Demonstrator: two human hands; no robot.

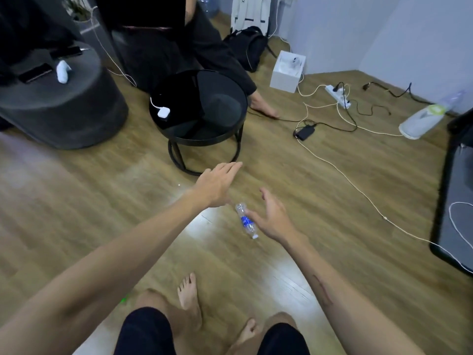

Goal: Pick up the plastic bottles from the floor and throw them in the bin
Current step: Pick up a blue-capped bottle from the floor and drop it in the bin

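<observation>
A small clear plastic bottle [246, 221] with a blue label and white cap lies on the wooden floor just ahead of my bare feet. My right hand [272, 218] hovers over its right side with fingers spread, the thumb overlapping the label; it holds nothing. My left hand [217, 185] reaches forward, flat and open, a little beyond and left of the bottle. What looks like a second clear bottle [453, 99], blurred, lies by the far right wall. I see no bin.
A round black glass-top side table [230, 139] stands just beyond my hands. A person in black sits behind it, with a bare foot [263, 106] on the floor. A grey round stool [76, 116] stands at left. Cables, a power strip [337, 96], a charger and a white box [288, 73] lie at right.
</observation>
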